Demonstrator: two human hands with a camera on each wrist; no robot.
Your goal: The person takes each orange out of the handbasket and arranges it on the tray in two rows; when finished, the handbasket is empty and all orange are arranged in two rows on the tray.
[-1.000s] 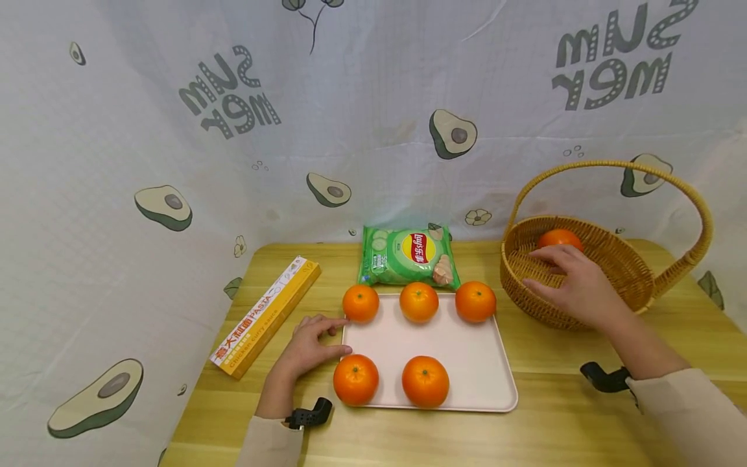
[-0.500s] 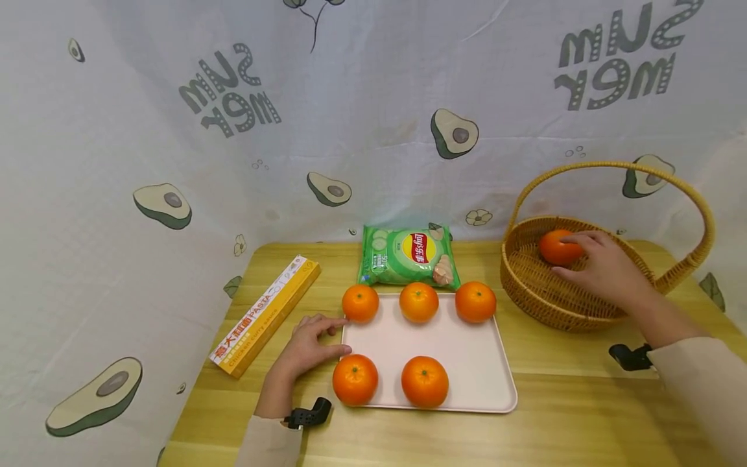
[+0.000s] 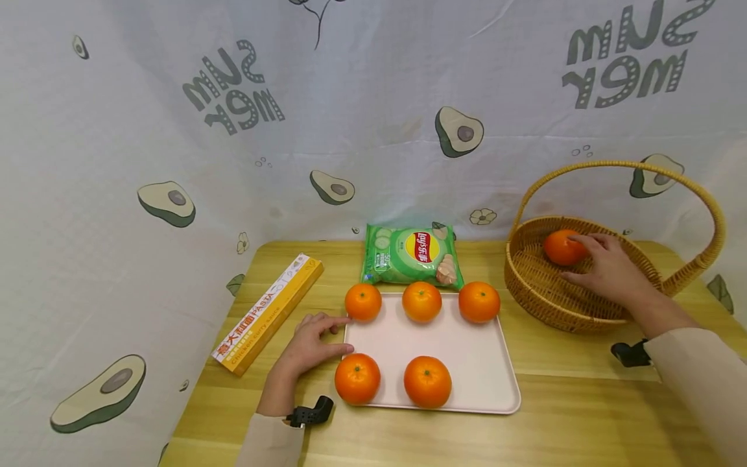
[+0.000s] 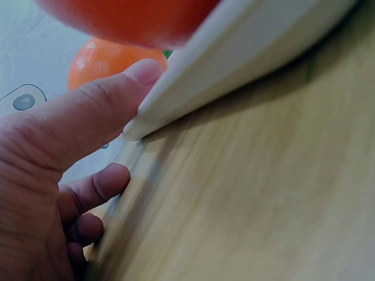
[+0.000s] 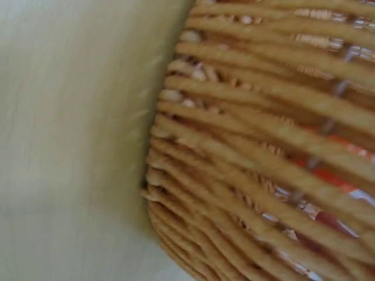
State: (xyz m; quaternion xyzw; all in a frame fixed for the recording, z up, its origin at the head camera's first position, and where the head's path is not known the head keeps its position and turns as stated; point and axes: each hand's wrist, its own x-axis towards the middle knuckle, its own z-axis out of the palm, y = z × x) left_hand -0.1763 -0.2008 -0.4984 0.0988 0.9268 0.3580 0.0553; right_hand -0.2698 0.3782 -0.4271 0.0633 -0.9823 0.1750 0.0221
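In the head view, my left hand [image 3: 308, 349] rests at the left edge of a pale pink tray [image 3: 473, 363], thumb and index finger apart. The left wrist view shows its thumb [image 4: 120, 96] touching the tray rim [image 4: 193, 76]. Several oranges sit along the tray's back and front edges, including a front-left orange [image 3: 357, 379] close to that thumb. My right hand [image 3: 613, 269] reaches into a wicker basket [image 3: 539, 301], fingertips against the right side of an orange [image 3: 561, 248]; its thumb looks apart from it. Basket weave [image 5: 217, 152] hides this hand in the right wrist view.
A green chip bag [image 3: 411, 255] lies behind the tray. Left of the left hand is a yellow pasta box [image 3: 268, 314]. The basket's tall handle [image 3: 630, 165] arches over its opening. A patterned white curtain [image 3: 379, 130] hangs behind the wooden table [image 3: 443, 441].
My right hand has moved right inside the basket, from in front of the orange to its right side, uncovering more of it. The left hand stays in place. The head view has shifted slightly.
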